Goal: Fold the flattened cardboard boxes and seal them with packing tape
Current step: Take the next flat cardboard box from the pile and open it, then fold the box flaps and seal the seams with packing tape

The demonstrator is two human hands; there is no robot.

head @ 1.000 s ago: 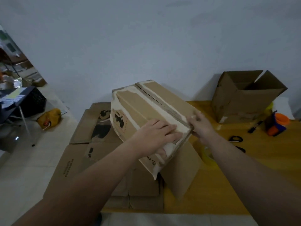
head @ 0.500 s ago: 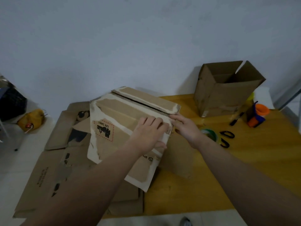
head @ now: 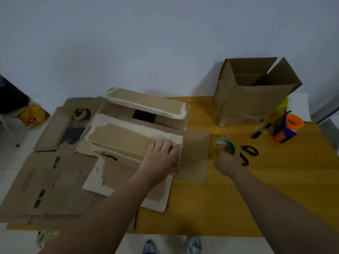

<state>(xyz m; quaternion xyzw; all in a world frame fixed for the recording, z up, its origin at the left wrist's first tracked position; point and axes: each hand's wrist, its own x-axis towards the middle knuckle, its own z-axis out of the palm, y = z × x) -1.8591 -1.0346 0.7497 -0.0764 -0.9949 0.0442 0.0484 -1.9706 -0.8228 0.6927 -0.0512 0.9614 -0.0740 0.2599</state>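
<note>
Two hands: we see both, bare, reaching in over the near edge of the tabletop [head: 229, 208].
Left hand [head: 161, 159]: fingers lie flat on the near top flap of the cardboard box [head: 128, 138], at its right end. The thumb rests against the box's right side. It presses down and clasps nothing.
Right hand [head: 226, 160]: fingers are curled round the tape roll [head: 224, 144], just right of the box. We cannot tell whether the roll touches the tabletop.
Cardboard box: it sits left of centre, partly on the flattened cardboard [head: 45, 180]. The near flap is down and the far flap is slightly raised, with a dark gap between them. A side flap lies out flat to the right.
Flattened cardboard: several sheets spread over the tabletop's left end.
Scissors [head: 248, 153]: black-handled, just right of the tape roll.
Open box [head: 251, 99]: upright at the back right, flaps up.
Marker [head: 262, 130]: lies between the open box and the orange-and-blue holder [head: 288, 128].
</note>
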